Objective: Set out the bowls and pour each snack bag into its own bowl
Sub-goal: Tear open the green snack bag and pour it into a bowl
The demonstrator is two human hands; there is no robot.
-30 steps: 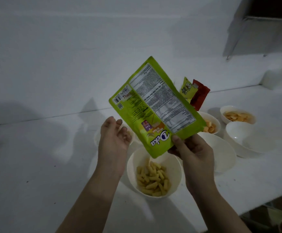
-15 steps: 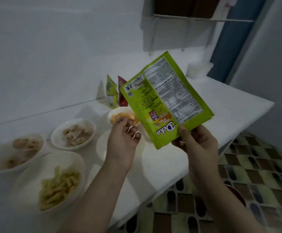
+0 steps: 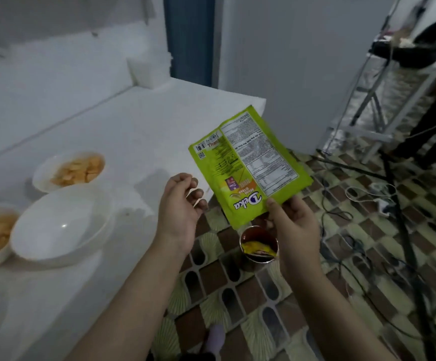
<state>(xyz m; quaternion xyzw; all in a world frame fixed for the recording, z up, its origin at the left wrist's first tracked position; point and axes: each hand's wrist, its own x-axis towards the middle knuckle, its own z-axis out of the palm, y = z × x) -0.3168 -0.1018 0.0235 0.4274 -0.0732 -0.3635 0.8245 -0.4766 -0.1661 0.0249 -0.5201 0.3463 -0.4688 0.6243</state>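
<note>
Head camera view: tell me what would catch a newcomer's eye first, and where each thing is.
The bright green snack bag stands out, held upside down in the middle by the right hand, beyond the table's edge and above a small red bin on the patterned floor. At the left, an empty white bowl sits on the white table, beside bowls of snacks.

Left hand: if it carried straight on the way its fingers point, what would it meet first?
Probably the green snack bag pinched by the right hand; the left hand points toward it, though depth is unclear.
</note>
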